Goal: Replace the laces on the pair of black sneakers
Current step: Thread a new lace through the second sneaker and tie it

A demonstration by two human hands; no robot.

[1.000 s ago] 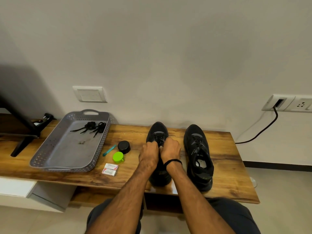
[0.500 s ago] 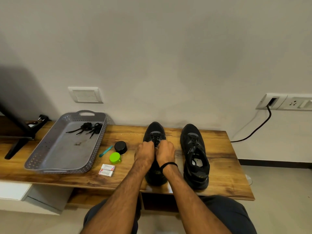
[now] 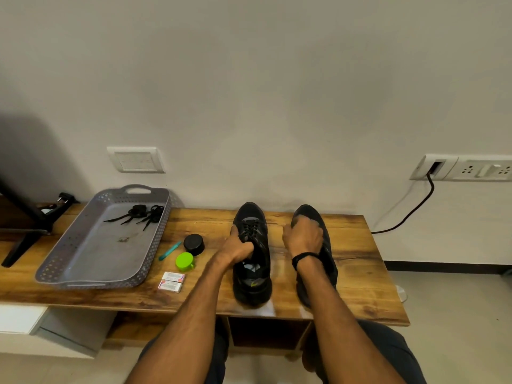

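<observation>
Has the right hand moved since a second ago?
Yes. The right hand left the left sneaker, which the left hand still grips, and went right onto the right sneaker.

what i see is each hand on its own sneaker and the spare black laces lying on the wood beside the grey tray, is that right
Not quite. The head view shows the spare black laces lying inside the grey tray, not beside it. The rest holds: left hand on the left sneaker, right hand on the right sneaker.
</observation>
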